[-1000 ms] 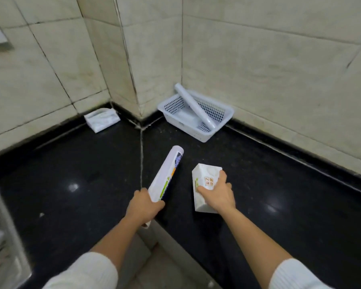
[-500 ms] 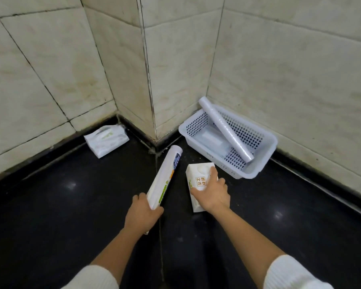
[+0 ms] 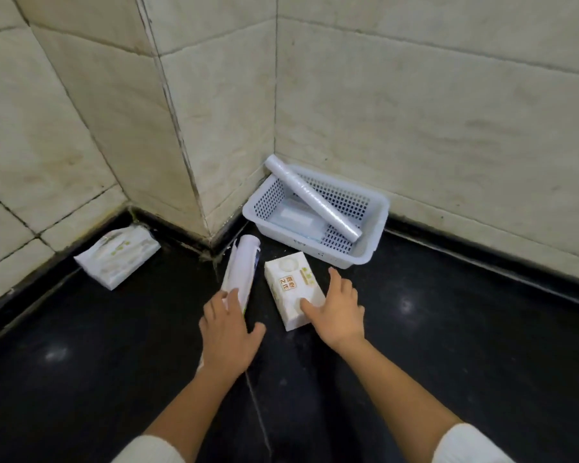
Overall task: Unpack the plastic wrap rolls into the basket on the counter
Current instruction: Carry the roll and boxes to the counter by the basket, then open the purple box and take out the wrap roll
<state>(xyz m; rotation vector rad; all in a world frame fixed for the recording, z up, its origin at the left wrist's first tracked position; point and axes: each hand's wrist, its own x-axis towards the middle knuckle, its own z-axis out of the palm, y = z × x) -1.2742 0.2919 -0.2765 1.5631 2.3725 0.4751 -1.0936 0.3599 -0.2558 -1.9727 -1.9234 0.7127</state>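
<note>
A white perforated basket [image 3: 378, 208] sits on the black counter in the wall corner. A bare plastic wrap roll [image 3: 311, 198] leans diagonally across it, its far end propped on the rim. A printed, packaged roll [image 3: 243, 265] lies on the counter in front of the basket, pointing at the corner. My left hand [image 3: 228, 332] rests over its near end, fingers spread and thumb splayed out, not gripping. Right of that roll lies a white carton [image 3: 293, 285]. My right hand [image 3: 336, 312] is beside it, fingers apart, with only the thumb touching the carton.
A flat pale packet [image 3: 295, 218] lies in the basket's bottom under the roll. A white soft pack [image 3: 117, 255] lies against the left wall. Tiled walls close in behind and to both sides. Black counter [image 3: 448, 329] stretches to the right.
Both hands carried the packaged roll and the carton toward the basket, set them down and loosened their grip. The view has moved closer to the corner.
</note>
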